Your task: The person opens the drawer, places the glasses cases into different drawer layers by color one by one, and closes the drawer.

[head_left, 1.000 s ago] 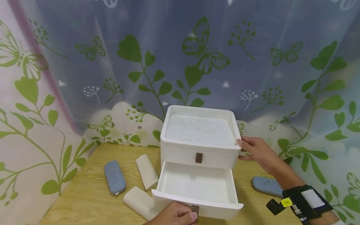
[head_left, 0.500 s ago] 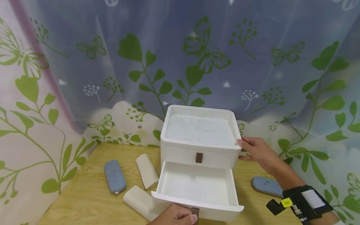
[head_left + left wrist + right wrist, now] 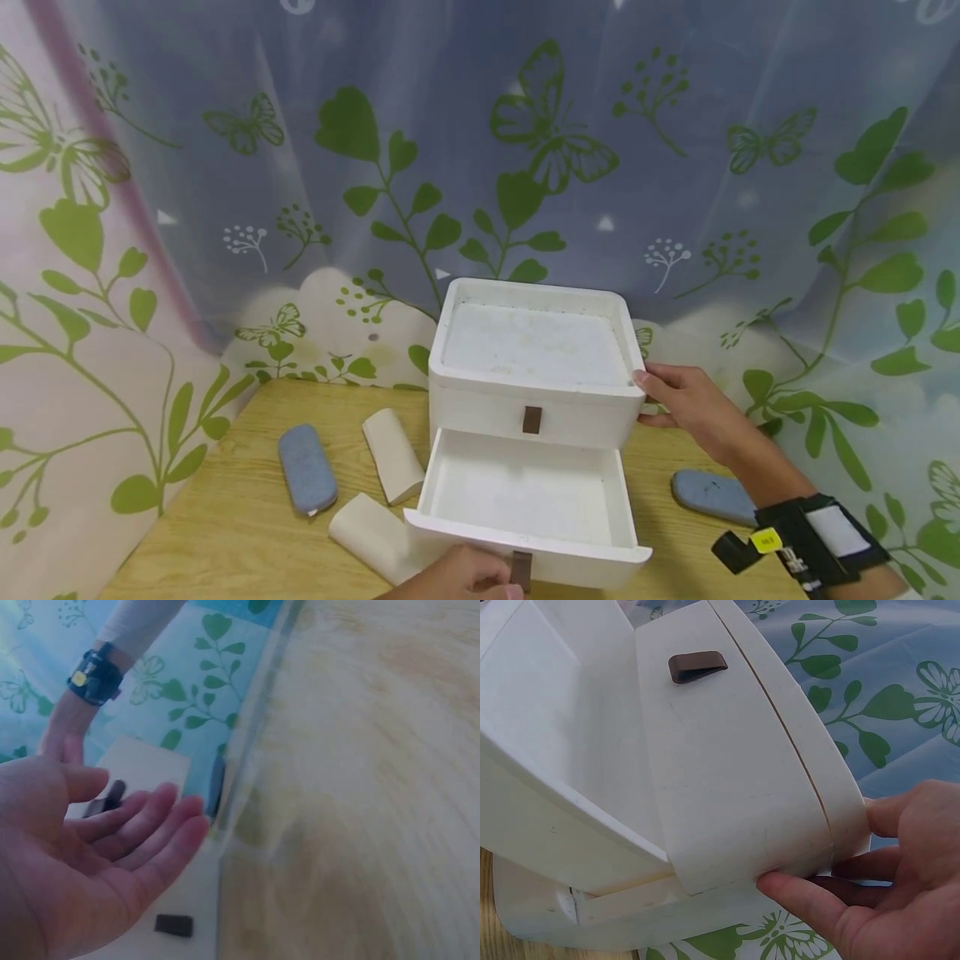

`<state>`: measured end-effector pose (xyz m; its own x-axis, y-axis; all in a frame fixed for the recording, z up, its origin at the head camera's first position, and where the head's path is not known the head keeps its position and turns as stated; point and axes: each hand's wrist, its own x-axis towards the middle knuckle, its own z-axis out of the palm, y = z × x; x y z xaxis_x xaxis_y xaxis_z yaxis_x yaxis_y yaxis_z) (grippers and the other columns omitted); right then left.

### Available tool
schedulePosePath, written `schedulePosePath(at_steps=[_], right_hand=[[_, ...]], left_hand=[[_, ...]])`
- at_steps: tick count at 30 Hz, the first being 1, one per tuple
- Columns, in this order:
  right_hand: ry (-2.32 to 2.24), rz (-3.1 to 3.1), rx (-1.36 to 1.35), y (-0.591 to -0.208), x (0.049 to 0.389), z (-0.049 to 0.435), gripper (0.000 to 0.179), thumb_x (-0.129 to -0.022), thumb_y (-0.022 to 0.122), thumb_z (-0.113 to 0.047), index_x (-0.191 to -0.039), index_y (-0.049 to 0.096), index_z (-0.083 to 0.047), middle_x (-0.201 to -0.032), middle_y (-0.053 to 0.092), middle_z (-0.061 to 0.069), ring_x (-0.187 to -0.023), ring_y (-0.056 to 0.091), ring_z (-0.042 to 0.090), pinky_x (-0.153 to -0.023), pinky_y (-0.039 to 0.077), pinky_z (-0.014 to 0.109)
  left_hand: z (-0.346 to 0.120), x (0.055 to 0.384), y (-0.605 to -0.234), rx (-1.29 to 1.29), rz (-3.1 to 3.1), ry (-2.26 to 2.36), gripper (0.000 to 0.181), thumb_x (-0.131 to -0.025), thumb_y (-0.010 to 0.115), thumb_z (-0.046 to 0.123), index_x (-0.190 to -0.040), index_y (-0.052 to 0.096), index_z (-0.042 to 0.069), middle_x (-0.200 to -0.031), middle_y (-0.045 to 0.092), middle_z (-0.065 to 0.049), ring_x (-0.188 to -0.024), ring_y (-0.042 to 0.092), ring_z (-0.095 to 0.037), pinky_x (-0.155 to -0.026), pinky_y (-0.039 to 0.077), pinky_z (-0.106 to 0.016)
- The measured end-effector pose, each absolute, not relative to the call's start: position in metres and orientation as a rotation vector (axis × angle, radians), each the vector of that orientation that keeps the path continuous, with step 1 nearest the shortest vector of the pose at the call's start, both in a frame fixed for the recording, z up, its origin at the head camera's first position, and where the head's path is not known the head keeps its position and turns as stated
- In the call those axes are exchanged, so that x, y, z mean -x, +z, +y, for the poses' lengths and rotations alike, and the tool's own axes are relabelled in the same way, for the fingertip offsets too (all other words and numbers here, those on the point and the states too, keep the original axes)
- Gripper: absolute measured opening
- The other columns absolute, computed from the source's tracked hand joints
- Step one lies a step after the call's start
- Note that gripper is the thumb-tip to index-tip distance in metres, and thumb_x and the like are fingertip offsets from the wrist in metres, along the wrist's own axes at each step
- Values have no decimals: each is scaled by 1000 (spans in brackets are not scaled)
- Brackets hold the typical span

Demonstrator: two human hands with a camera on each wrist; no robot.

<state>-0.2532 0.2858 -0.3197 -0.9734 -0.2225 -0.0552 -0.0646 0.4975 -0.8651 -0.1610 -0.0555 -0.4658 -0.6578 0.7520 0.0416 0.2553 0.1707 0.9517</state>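
A white drawer cabinet (image 3: 536, 367) stands with its lower drawer (image 3: 525, 492) pulled out. The drawer's inside is bare. My left hand (image 3: 465, 575) is at the drawer's front, beside its brown pull tab (image 3: 521, 572). In the left wrist view, this hand (image 3: 97, 855) has its thumb apart from loosely extended fingers, holding nothing. My right hand (image 3: 690, 408) grips the cabinet's right side, thumb at the top rim and fingers lower down. The right wrist view shows its fingertips (image 3: 776, 883) touching the white side by the closed upper drawer (image 3: 727, 757).
Two cream, curved blocks (image 3: 392, 457) lie left of the cabinet, the nearer one partly behind the drawer. A blue-grey oblong case (image 3: 307, 469) lies farther left, and a similar case (image 3: 712, 496) lies right, under the right forearm. A patterned curtain (image 3: 480, 167) hangs behind the wooden table (image 3: 195, 533).
My left hand has shifted slightly down, and its thumb has come off the drawer's pull tab, which shows more fully now. The right hand and the cabinet have stayed put.
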Motion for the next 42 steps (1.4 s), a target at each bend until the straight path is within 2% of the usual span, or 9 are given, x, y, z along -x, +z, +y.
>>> schedulePosePath(at_steps=[2, 6, 12, 16, 22, 25, 29, 33, 42], right_hand=[[-1478, 2579, 249, -319, 253, 286, 69, -112, 47, -37, -161, 25, 5, -164, 32, 32, -145, 44, 51, -100, 58, 43], [-1476, 2581, 255, -319, 252, 286, 68, -112, 47, -36, -161, 26, 5, -163, 33, 32, -145, 44, 50, -100, 58, 43], [-1476, 2585, 267, -319, 252, 286, 67, -112, 47, -35, -161, 27, 6, -162, 34, 33, -144, 45, 50, -100, 58, 43], [-1475, 2584, 258, -320, 253, 285, 67, -112, 47, -35, -161, 27, 6, -162, 34, 33, -145, 45, 50, -100, 58, 43], [-1476, 2587, 246, -319, 253, 285, 67, -112, 47, -36, -161, 27, 6, -162, 34, 33, -144, 45, 50, -100, 58, 42], [-1485, 2580, 253, -319, 252, 285, 68, -112, 47, -36, -161, 27, 5, -163, 34, 32, -144, 45, 50, -100, 58, 42], [-1487, 2573, 256, -319, 252, 284, 68, -112, 47, -36, -161, 26, 5, -164, 32, 32, -145, 44, 50, -100, 58, 42], [-1483, 2571, 258, -319, 252, 285, 68, -112, 46, -37, -162, 25, 4, -164, 31, 32, -146, 43, 51, -100, 58, 42], [-1483, 2578, 251, -320, 252, 285, 69, -112, 46, -38, -162, 25, 4, -164, 32, 32, -145, 44, 50, -100, 58, 42]], left_hand=[[-59, 162, -463, -978, 2011, 1452, 35, -105, 62, 26, -92, 71, -6, -73, 64, 5, -69, 51, 10, -65, 44, -11], [-70, 162, -455, -995, 1996, 1428, 33, -106, 59, 24, -112, 74, -5, -99, 77, -13, -88, 60, 9, -80, 52, -15], [-83, 158, -439, -1039, 2009, 1422, 38, -108, 55, 25, -130, 68, -4, -122, 73, -17, -108, 61, 6, -93, 53, -19], [-91, 152, -427, -1051, 2007, 1463, 40, -109, 53, 25, -136, 64, -2, -126, 70, -21, -104, 64, 5, -90, 55, -19], [-107, 147, -405, -1182, 2187, 1447, 34, -109, 52, 21, -135, 67, 5, -120, 75, -11, -101, 66, 4, -84, 58, -20], [-117, 146, -397, -1407, 2364, 1419, 28, -106, 58, 14, -131, 68, 7, -114, 76, -5, -102, 68, -1, -83, 58, -22], [-130, 144, -391, -1530, 2583, 1359, 33, -101, 67, 15, -134, 65, 17, -122, 73, 2, -111, 65, -7, -88, 58, -26], [-146, 144, -388, -1422, 2731, 1287, 48, -99, 72, 23, -143, 56, 28, -135, 64, 8, -122, 59, -5, -96, 55, -28], [-178, 157, -404, -1152, 2888, 1197, 64, -92, 81, 34, -148, 50, 34, -145, 58, 9, -132, 55, -5, -102, 53, -32]])
